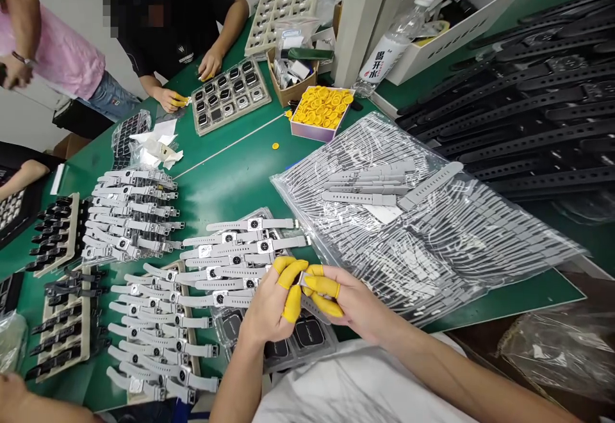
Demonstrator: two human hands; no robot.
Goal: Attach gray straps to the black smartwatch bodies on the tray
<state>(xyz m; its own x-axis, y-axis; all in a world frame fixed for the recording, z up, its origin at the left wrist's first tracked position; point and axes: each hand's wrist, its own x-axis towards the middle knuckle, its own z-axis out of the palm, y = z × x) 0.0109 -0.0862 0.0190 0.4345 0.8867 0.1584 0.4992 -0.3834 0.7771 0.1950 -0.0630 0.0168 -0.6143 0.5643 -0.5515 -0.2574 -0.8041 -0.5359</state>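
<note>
Near the table's front edge, my left hand (269,304) and my right hand (353,298) meet, both wearing yellow finger cots. Between their fingertips they pinch a small watch (303,279), mostly hidden by the fingers. A grey strap (314,311) hangs from it beneath my right fingers. Under and beside my hands lies a clear tray (310,333) with dark square watch faces in its pockets. Across its far part rest several watches with grey straps (235,259). To the right of my hands spreads a large clear bag of grey straps (432,263), with several loose straps (368,182) on top.
More grey-strapped watches (158,330) lie left, beside trays of black watches (60,333). A box of yellow finger cots (321,109), a water bottle (391,45) and black straps (528,109) stand further back. Across the table, a co-worker's hands (211,63) touch a watch tray (230,96).
</note>
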